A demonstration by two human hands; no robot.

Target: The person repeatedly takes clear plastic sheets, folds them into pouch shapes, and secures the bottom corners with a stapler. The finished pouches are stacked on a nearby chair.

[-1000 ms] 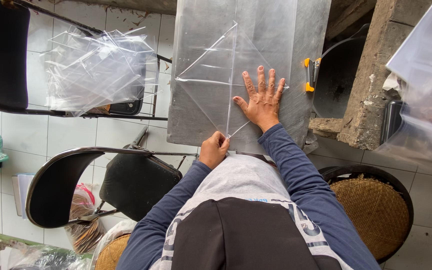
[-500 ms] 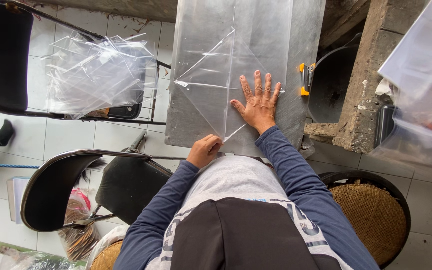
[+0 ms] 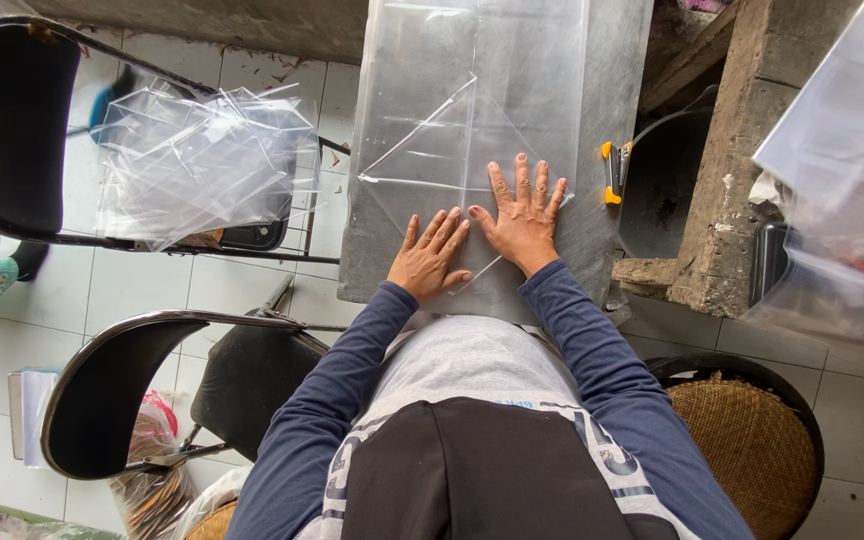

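A clear plastic sheet (image 3: pixel 472 110) lies flat on a grey metal table (image 3: pixel 617 70), with a folded triangular part showing near its middle. My left hand (image 3: pixel 430 258) rests flat on the sheet's near edge, fingers spread. Beside it, my right hand (image 3: pixel 524 215) presses flat on the sheet, fingers spread wide. The two hands nearly touch at the thumbs. Neither hand grips anything.
A pile of clear plastic bags (image 3: pixel 197 160) lies on a black chair (image 3: pixel 7 130) to the left. A second black chair (image 3: pixel 112 390) stands at lower left. A yellow-handled cutter (image 3: pixel 610 172) lies at the table's right edge. Woven basket (image 3: pixel 752 440) lower right; concrete block (image 3: pixel 732 170) right.
My left hand has moved up from the table's near edge and opened flat on the sheet next to my right hand. The right hand stayed pressed on the sheet.
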